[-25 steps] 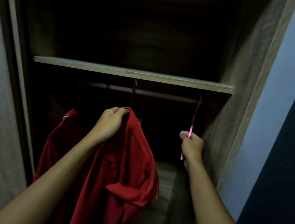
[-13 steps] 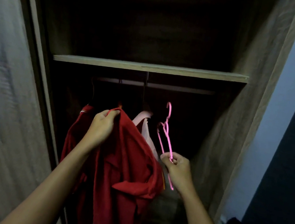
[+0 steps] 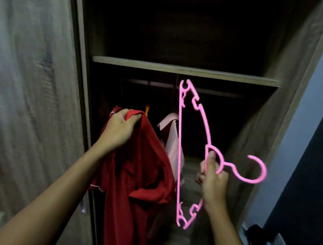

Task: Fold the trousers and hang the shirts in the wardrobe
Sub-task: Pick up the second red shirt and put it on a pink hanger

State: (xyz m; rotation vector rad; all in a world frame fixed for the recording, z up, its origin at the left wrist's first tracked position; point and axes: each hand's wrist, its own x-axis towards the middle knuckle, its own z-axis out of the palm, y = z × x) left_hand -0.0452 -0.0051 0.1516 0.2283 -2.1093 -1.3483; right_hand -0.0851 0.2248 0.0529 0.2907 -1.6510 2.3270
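The left hand (image 3: pixel 119 131) is bunched tight around the top of a red shirt (image 3: pixel 135 182). The cloth is squeezed inside the fingers (image 3: pixel 133 117), and the rest of the shirt hangs straight down below them, in front of the open wardrobe (image 3: pixel 274 120).

The right hand (image 3: pixel 213 180) is closed around a pink hanger (image 3: pixel 180 157), gripping it at the round loop in its middle. The hanger is turned on its side. Its hook sticks out to the right of the fingers, close to the wardrobe's right wall. One end points up above the fingers, almost to the front edge of the shelf (image 3: pixel 186 71). The other end points down below the wrist. The hanger's long straight bar stands between the two hands, just beside the red shirt.

Past the fingers, deeper in the wardrobe, a pale pink shirt (image 3: pixel 170 136) hangs under the shelf. A dark rail (image 3: pixel 214 92) runs across just under the shelf. To the right of the pink shirt the space under the rail is dark and open. The wardrobe door (image 3: pixel 24 78) stands close on the left side of the left arm. The space above the shelf is dark.
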